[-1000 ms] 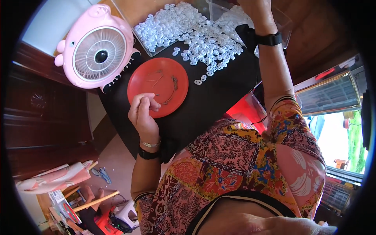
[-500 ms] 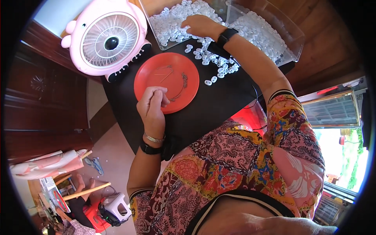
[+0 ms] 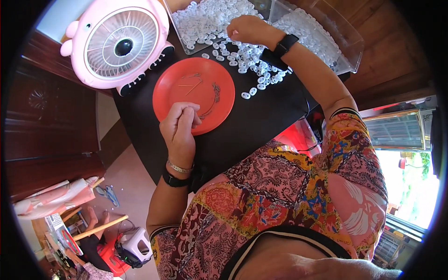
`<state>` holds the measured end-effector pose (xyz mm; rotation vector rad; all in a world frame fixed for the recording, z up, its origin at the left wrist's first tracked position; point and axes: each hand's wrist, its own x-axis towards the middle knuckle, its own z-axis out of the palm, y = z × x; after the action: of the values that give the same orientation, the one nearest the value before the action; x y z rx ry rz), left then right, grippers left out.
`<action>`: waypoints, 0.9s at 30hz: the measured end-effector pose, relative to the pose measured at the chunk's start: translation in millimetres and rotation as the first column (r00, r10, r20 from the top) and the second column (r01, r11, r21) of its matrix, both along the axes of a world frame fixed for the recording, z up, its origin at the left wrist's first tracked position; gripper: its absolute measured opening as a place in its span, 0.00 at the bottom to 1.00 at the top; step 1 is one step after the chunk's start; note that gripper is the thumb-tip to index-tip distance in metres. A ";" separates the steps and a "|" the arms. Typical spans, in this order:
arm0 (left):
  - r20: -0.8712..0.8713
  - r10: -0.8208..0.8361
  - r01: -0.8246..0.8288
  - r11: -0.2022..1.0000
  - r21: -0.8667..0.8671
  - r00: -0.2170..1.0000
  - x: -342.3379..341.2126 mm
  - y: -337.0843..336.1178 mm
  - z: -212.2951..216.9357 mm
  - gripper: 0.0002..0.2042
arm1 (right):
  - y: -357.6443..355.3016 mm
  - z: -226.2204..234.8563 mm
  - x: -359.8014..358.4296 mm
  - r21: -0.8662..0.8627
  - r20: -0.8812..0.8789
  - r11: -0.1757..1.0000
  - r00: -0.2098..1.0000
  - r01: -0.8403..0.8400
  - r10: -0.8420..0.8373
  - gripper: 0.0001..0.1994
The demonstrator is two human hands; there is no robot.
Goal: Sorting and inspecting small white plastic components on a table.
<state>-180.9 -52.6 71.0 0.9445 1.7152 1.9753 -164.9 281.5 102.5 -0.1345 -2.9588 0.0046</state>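
Note:
My left hand (image 3: 179, 128) rests on the near rim of a round red plate (image 3: 200, 79), its fingers pinched together with nothing visible in them. A few thin gold pins lie on the plate. My right hand (image 3: 249, 30), with a black watch on the wrist, is curled knuckles-up over a scatter of small white ring-shaped pieces (image 3: 249, 70) on the black table (image 3: 261, 123). Its fingertips are hidden, next to a clear tray (image 3: 198, 21) filled with the same white pieces.
A pink pig-shaped fan (image 3: 116, 44) stands left of the plate. A clear plastic box (image 3: 326, 35) of white pieces sits at the far right. Dark wooden furniture (image 3: 42, 130) is on the left; a red object (image 3: 298, 137) lies under the table's right edge.
My right hand has drawn back from the far box to the loose white pieces beside the tray. My left hand has stayed at the plate's near rim.

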 end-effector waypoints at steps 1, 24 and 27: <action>0.002 -0.003 0.003 1.000 0.000 1.000 -0.4 0.4 -1.1 0.10 | -2.9 2.0 2.9 -0.036 0.093 0.999 0.996 0.012 -0.009 0.08; 0.143 0.003 -0.006 1.000 0.025 0.990 -8.2 3.6 -8.4 0.11 | -147.4 24.1 31.4 -0.402 -0.447 0.767 0.838 -0.500 0.312 0.04; 0.213 0.053 -0.072 0.994 0.079 0.976 -5.9 8.2 -7.8 0.12 | -170.6 22.0 35.3 -0.122 -0.469 0.853 0.787 -0.507 0.401 0.05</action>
<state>-186.8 -44.4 63.2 0.6861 1.5714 2.1204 -129.6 110.9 124.6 0.4999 -2.4573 0.4104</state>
